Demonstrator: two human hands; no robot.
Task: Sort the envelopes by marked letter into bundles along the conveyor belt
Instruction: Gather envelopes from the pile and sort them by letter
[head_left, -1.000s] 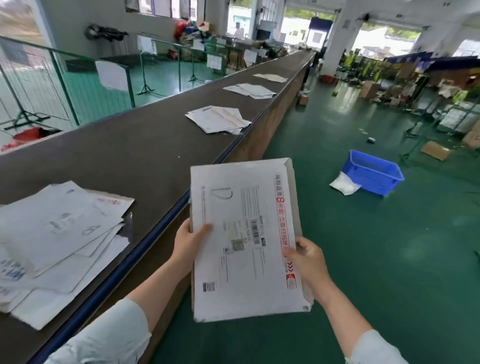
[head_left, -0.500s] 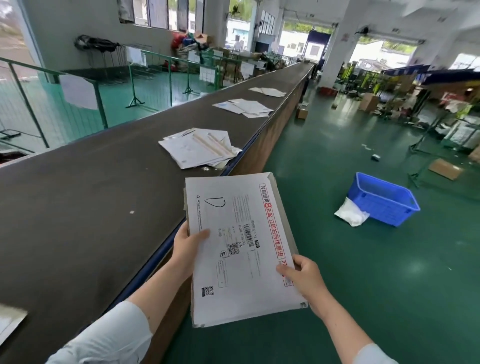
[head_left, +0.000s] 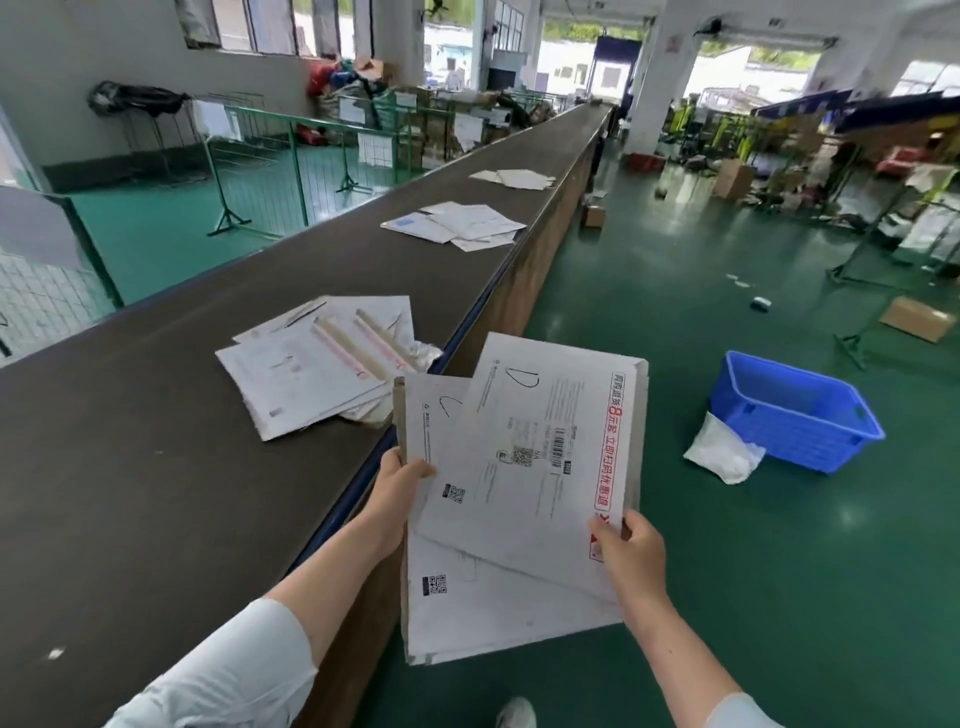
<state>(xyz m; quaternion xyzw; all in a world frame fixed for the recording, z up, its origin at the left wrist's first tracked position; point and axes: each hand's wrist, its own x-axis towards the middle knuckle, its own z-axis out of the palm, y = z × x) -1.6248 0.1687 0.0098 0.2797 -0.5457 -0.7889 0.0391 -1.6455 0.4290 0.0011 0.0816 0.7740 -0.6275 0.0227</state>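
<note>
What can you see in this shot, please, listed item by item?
conveyor belt: one, dark grey, running along the left into the distance
nearest bundle: one, white envelopes, on the belt ahead of the hands
middle bundle: one, white, farther along the belt
far bundle: one, white, farthest along
D envelope: one, white with a red strip, atop the held stack
held stack: at least two, white, below it
crate: one, blue, on the green floor, right
bag: one, white, beside the crate
left hand: grips the stack's left edge
right hand: pinches the D envelope's corner
</note>
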